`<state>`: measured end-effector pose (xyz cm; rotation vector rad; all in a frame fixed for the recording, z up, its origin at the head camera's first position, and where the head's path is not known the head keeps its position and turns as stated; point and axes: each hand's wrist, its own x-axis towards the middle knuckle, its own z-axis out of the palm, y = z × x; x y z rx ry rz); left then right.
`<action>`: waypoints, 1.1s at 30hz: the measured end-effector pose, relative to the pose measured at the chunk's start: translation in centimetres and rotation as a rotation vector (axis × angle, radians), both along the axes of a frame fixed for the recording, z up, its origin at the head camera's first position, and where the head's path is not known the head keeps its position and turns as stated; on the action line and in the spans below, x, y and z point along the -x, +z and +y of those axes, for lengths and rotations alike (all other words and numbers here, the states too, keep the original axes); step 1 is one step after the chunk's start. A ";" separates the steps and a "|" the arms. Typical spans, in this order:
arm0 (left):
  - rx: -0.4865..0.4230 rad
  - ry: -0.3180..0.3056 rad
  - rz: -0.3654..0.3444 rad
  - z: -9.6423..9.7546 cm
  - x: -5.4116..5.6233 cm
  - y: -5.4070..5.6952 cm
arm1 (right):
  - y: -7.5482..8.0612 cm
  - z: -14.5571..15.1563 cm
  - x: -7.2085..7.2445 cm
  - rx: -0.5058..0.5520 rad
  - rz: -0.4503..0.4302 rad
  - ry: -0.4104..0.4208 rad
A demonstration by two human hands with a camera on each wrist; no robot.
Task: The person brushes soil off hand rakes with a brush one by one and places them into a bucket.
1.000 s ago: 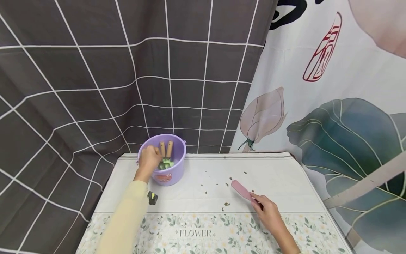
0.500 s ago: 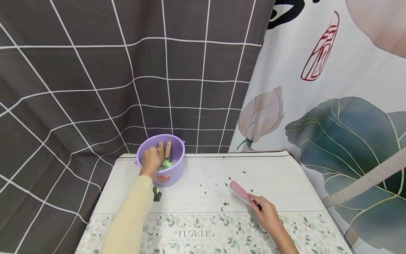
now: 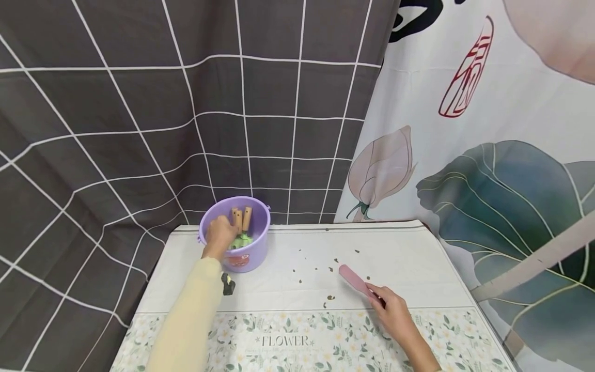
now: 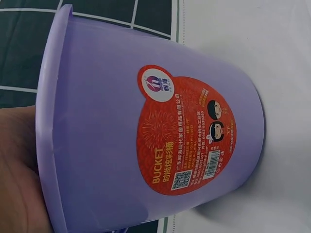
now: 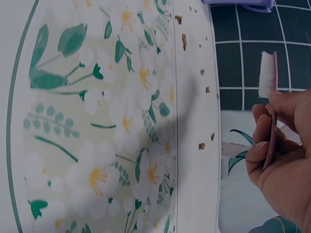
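Note:
A lilac bucket (image 3: pixel 255 254) stands at the table's back left; its red label (image 4: pixel 170 131) fills much of the left wrist view. Inside are small green garden tools, their wooden handles (image 3: pixel 247 219) leaning upright. My left hand (image 3: pixel 218 237) reaches over the bucket's near-left rim, close to the handles. Its fingertips are largely hidden, so whether they grip a handle is unclear. My right hand (image 3: pixel 391 314) holds a pink brush (image 3: pixel 353 279) above the table's right side. White bristles (image 5: pixel 267 75) show on the brush in the right wrist view.
Brown crumbs (image 3: pixel 331 297) lie scattered across the white part of the tablecloth (image 3: pixel 283 294). Its front band has a flower print. A dark grid curtain (image 3: pixel 269 139) hangs behind the table, and a white printed curtain (image 3: pixel 427 93) hangs at the right.
My left hand has dipped further into the bucket and shifted slightly left of the handles. Another wooden handle now shows beside the two seen earlier. The right hand and brush have barely moved.

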<state>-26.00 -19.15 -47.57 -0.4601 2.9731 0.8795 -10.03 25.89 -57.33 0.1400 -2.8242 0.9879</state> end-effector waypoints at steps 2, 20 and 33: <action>0.000 -0.003 0.013 0.2 -0.1 0.2 | 0.0 0.2 0.1 -0.010 0.005 -0.001; -0.145 -0.010 0.595 1.9 -6.0 0.1 | -0.1 0.7 0.7 -0.042 0.027 -0.035; -0.051 -0.182 0.996 1.9 -10.5 -2.6 | -1.8 0.1 0.8 -0.048 0.042 -0.045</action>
